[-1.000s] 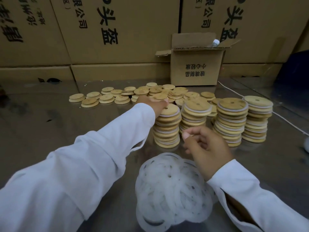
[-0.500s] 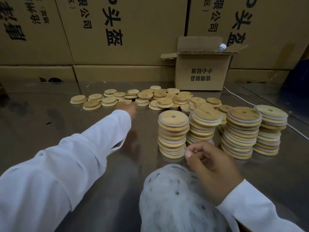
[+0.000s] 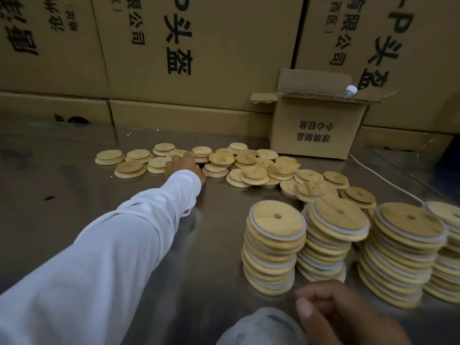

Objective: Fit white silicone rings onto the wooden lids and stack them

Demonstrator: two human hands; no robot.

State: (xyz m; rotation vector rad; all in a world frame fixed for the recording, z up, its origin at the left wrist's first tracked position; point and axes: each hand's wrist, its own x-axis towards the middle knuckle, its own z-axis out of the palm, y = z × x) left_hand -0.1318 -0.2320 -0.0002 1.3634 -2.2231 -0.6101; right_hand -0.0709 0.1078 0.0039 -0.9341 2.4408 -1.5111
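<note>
My left hand (image 3: 183,166) reaches far across the steel table to the loose wooden lids (image 3: 221,159) spread along the back, and its fingertips lie on one lid there (image 3: 177,153). Near the front right stand several stacks of lids fitted with white rings; the closest stack (image 3: 272,247) is topped by a lid with a small hole. My right hand (image 3: 338,317) hovers blurred at the bottom edge with its fingers curled, just over the pile of white silicone rings (image 3: 258,327). Whether it holds a ring is unclear.
Large printed cartons (image 3: 199,51) wall off the back of the table. A small open cardboard box (image 3: 316,130) with a bottle cap (image 3: 351,90) showing stands at the back right. A white cable (image 3: 383,179) runs along the right side.
My left hand left the top of the nearest stack and moved back and left to the loose lids. The view tipped forward, so the ring pile and right hand sank to the bottom edge.
</note>
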